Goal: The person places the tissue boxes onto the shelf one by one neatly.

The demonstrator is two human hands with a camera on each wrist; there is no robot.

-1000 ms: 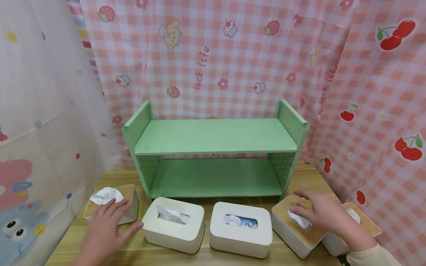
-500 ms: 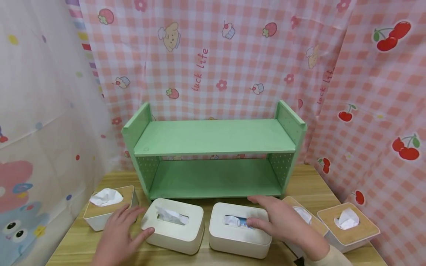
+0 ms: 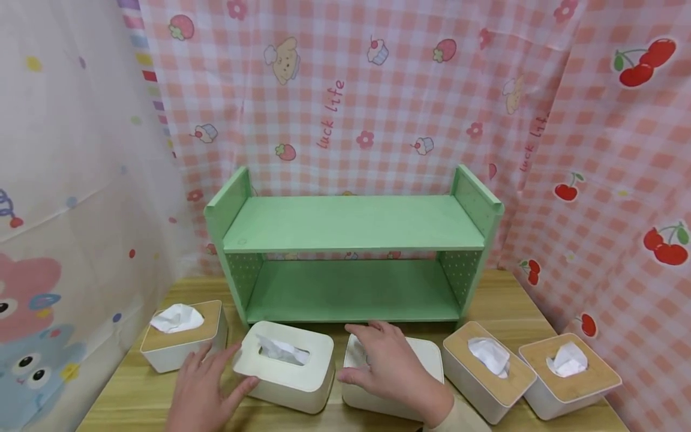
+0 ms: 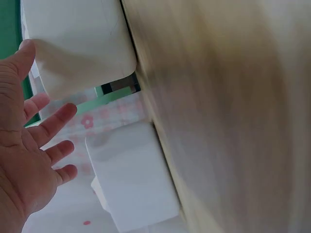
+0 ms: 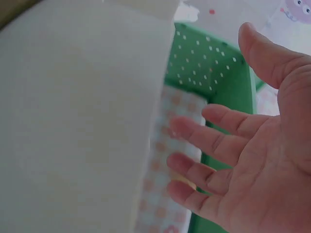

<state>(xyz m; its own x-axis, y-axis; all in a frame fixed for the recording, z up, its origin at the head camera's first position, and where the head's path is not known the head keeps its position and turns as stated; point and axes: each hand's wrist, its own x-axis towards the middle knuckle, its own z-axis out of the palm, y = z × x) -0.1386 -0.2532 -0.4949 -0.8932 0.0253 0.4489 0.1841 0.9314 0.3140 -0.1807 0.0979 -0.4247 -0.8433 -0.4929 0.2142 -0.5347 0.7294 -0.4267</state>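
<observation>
My left hand (image 3: 202,390) spreads its fingers at the left end of a white tissue box (image 3: 291,381), thumb close to its front corner. In the left wrist view, the left hand (image 4: 29,141) shows its palm with nothing in it. Over a second white tissue box (image 3: 432,360) hovers my right hand (image 3: 391,366), hiding much of that lid and its slot. The right wrist view has the right hand (image 5: 243,160) with fingers apart beside a large pale box side (image 5: 82,121). A tissue (image 3: 283,350) sticks out of the first box.
A wood-lidded tissue box (image 3: 183,351) stands at the left, and two more, one wood-lidded box (image 3: 469,372) and another wood-lidded box (image 3: 572,378), at the right. Behind them is a two-tier green shelf (image 3: 351,222) on the wooden table (image 3: 513,300), backed by a checked curtain (image 3: 345,102).
My right hand has swept left from the wood-lidded box at the right to over the second white box. My left hand has shifted right, from the left wood-lidded box toward the first white box.
</observation>
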